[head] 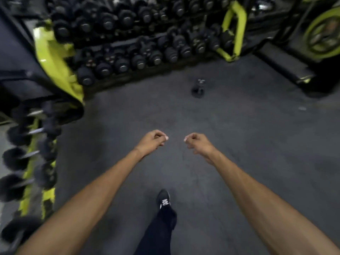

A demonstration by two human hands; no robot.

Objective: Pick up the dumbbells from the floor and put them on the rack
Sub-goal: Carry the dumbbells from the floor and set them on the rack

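One small black dumbbell (pixel 198 87) lies on the dark rubber floor, a short way in front of the rack. The long rack (pixel 237 24) with yellow-green end frames runs along the back and holds several rows of black dumbbells. My left hand (pixel 152 142) and my right hand (pixel 198 144) are stretched out in front of me above the floor, well short of the dumbbell. Both are curled into loose fists with nothing in them. The picture is blurred.
A second yellow-green rack (pixel 31 173) with several dumbbells stands along the left edge. A weight machine with a yellow-green plate (pixel 323 34) and a dark base sits at the far right. My foot in a black shoe (pixel 163 199) steps forward on the floor below my hands.
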